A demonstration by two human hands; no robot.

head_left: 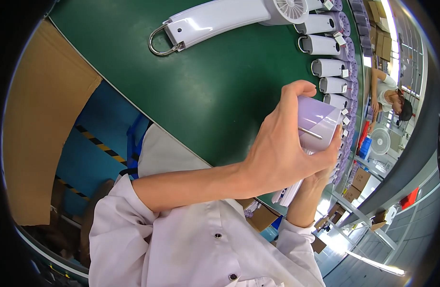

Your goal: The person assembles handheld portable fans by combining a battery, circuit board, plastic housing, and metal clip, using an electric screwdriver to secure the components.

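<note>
Both hands hold a lavender and white piece point(319, 117) that looks like a handheld fan, with a thin metal bar across its near face. My left hand point(277, 136) is closed round its left side, fingers curled over the top. Behind it, my right hand point(325, 167) grips the lower right side, partly hidden by the left. White ribbed parts point(289, 193) show below the hands; I cannot tell whether they belong to the held piece. Farther off, a white handheld fan point(220, 20) with a metal loop lies on the green table point(191, 95).
Several white and lavender fans point(331, 68) with metal loops and small tags stand in a row along the right. Brown cardboard point(43, 124) rises at the left. Beyond the row, a person in a dark cap point(391, 98) leans in, near a white standing fan point(380, 141).
</note>
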